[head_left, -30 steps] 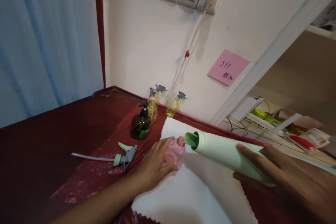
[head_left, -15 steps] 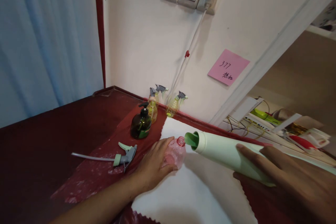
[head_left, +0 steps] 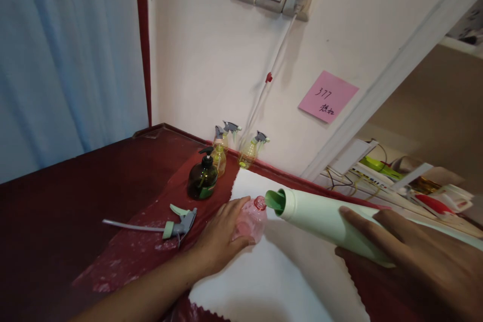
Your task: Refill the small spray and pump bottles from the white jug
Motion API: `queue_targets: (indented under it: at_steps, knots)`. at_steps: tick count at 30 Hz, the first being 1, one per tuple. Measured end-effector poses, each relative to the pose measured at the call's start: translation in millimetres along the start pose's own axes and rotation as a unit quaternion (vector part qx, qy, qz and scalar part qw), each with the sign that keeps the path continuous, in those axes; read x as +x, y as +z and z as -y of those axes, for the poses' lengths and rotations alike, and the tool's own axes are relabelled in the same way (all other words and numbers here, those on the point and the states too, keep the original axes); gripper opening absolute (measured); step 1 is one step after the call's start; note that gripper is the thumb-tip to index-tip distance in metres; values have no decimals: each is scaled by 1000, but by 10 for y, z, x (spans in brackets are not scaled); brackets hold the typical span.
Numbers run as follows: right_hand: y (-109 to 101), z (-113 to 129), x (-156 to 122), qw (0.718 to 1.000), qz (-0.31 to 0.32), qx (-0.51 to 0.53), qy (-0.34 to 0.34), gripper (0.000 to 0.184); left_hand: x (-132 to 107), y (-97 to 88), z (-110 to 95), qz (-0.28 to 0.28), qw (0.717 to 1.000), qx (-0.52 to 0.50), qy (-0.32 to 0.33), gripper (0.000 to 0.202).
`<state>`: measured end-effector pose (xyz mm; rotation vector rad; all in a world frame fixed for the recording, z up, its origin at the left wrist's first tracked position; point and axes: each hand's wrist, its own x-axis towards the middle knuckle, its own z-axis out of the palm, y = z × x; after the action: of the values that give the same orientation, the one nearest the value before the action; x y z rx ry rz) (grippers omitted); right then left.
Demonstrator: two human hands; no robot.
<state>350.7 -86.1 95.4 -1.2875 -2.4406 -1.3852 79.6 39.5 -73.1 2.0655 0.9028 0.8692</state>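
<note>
A clear pink spray bottle (head_left: 252,222) without its top stands on a white scalloped-edge sheet (head_left: 260,282), and my left hand (head_left: 225,235) is wrapped round its side. My right hand (head_left: 392,241) grips a pale green cylindrical bottle (head_left: 320,213), tilted nearly flat. Its darker green spout (head_left: 274,200) is right at the pink bottle's open neck; whether they touch I cannot tell. Left of my left hand lies a grey and green trigger sprayer head (head_left: 180,225) with its dip tube (head_left: 132,226) pointing left.
A dark pump bottle (head_left: 203,177) stands behind my left hand. Yellowish spray bottles (head_left: 248,151) line the wall. Red plastic film (head_left: 128,254) covers part of the dark red table (head_left: 49,221). Cluttered shelves (head_left: 411,176) are at right; a blue curtain (head_left: 71,60) hangs left.
</note>
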Motion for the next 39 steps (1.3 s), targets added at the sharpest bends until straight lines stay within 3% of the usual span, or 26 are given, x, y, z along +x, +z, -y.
queue_targets:
  at_steps: [3, 9, 18, 24, 28, 32, 36, 39]
  knots:
    - [16, -17, -6, 1000, -2, -9, -5, 38, 1, 2, 14, 0, 1000, 2, -1, 76]
    - [-60, 56, 0, 998, 10, 36, 45, 33, 4, -6, -15, 4, 1000, 1, -4, 76]
    - [25, -39, -43, 1000, -8, 7, 1, 38, -3, 2, -2, 3, 1000, -6, 0, 76]
    - [-3, 30, -14, 999, 31, 8, 36, 37, -11, -16, -19, 6, 1000, -3, -5, 77]
    - [0, 11, -9, 1000, -15, 0, 3, 37, -6, -6, 1, 4, 1000, 4, -1, 76]
    - [6, -11, -36, 1000, 8, 0, 26, 36, -2, 6, 2, 2, 1000, 1, -5, 76]
    - [49, -49, -77, 1000, 13, -17, -5, 42, -10, 4, -5, 4, 1000, -1, -3, 76]
    - [49, -46, -68, 1000, 15, -1, 7, 40, -12, 1, 2, 2, 1000, -3, 1, 77]
